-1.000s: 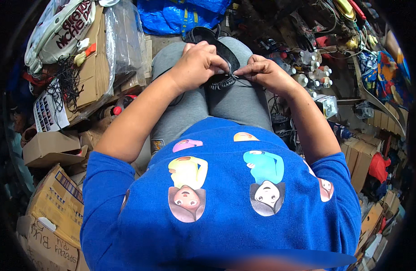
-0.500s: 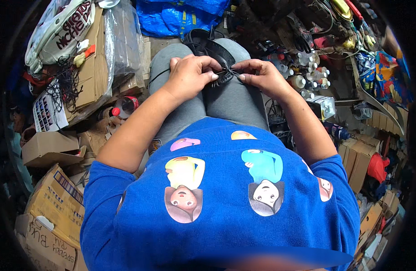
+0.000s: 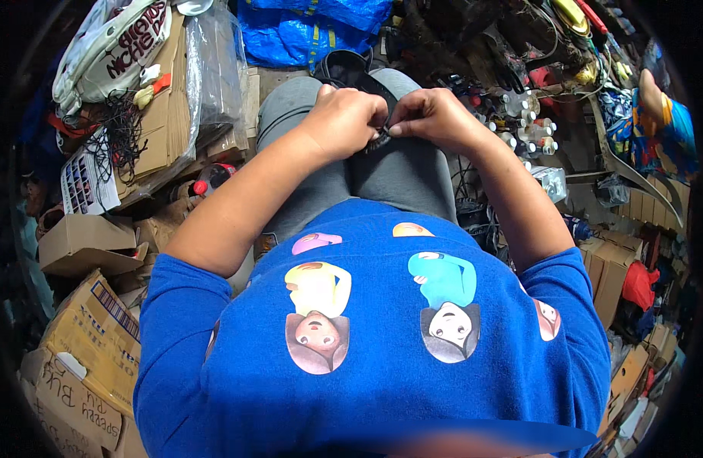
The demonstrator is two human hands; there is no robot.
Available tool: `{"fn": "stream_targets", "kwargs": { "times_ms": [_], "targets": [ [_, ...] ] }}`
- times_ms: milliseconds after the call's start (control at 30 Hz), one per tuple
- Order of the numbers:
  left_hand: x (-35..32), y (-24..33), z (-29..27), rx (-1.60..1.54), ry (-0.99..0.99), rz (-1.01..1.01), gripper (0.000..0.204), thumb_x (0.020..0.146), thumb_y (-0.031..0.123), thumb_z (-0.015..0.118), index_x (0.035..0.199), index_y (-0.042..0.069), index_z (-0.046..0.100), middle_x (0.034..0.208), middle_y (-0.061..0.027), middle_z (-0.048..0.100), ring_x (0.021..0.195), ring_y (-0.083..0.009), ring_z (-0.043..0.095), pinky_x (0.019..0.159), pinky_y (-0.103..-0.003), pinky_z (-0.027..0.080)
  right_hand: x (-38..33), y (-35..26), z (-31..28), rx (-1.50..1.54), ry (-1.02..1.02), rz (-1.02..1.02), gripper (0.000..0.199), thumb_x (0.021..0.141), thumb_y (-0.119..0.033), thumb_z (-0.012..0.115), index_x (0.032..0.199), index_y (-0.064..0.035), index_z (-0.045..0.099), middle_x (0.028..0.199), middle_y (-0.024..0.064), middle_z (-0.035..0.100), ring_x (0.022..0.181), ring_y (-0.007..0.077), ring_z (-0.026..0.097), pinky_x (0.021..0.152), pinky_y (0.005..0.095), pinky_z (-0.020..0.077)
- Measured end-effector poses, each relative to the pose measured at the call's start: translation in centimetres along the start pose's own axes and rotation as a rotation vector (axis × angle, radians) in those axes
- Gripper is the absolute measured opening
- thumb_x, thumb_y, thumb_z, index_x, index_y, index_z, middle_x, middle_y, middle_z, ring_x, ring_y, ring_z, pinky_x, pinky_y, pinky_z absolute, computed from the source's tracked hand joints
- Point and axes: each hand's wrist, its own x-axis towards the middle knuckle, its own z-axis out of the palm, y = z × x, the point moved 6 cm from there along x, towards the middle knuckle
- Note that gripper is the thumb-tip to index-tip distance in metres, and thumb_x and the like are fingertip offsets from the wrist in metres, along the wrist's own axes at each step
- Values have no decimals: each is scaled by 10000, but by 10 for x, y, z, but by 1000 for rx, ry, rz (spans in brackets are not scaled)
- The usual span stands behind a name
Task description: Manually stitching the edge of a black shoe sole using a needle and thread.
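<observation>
A black shoe point(image 3: 350, 70) of leather-like material lies across my grey-clad knees, its near edge stitched and gathered. Over that edge my left hand point(image 3: 347, 120) is closed, back upward, its fingers curled on a black cord. Loops of this black cord point(image 3: 281, 117) cross my left thigh. On the other side, my right hand point(image 3: 434, 116) pinches thumb and forefinger together at the stitched edge, close to my left fingers. The cord between the fingertips is too fine to follow, and my hands cover part of the shoe.
Flattened cardboard point(image 3: 162, 99) under clear plastic and a tangle of black cords point(image 3: 124, 141) lie to the left. Boxes point(image 3: 92, 244) stand lower down there. A blue bag point(image 3: 309, 34) lies beyond my knees. Several small bottles point(image 3: 531, 130) stand at the right, near another cardboard box point(image 3: 607, 263).
My left hand has turned over and closed more, shifting right toward my right hand. The right fingers have drawn in to the shoe's edge. More cord now lies across my left thigh.
</observation>
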Motion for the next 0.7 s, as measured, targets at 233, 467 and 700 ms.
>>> {"fn": "stream_targets", "kwargs": {
  "times_ms": [233, 467, 700],
  "targets": [
    [-18, -3, -14, 82, 118, 179, 79, 747, 144, 674, 775, 97, 616, 765, -34, 629, 853, -249, 563, 768, -402, 405, -15, 19, -8, 90, 10, -108, 114, 759, -115, 740, 812, -43, 670, 778, 16, 642, 790, 103, 587, 698, 250, 456],
    [-23, -13, -6, -119, -22, 7, 101, 802, 108, 602, 871, 36, 594, 817, -157, 630, 818, -340, 604, 720, -408, 469, -31, 23, -6, -17, 220, -198, 190, 776, -167, 750, 898, -52, 661, 951, -4, 450, 748, 82, 509, 638, 234, 443],
    [-12, -5, 4, -106, -84, 84, 138, 839, 93, 531, 953, 45, 592, 849, -188, 633, 842, -368, 607, 728, -432, 475, -66, 31, -24, 272, 167, -60, 139, 779, -142, 732, 827, -34, 659, 898, 12, 531, 855, 110, 523, 765, 258, 417]
  ]
}}
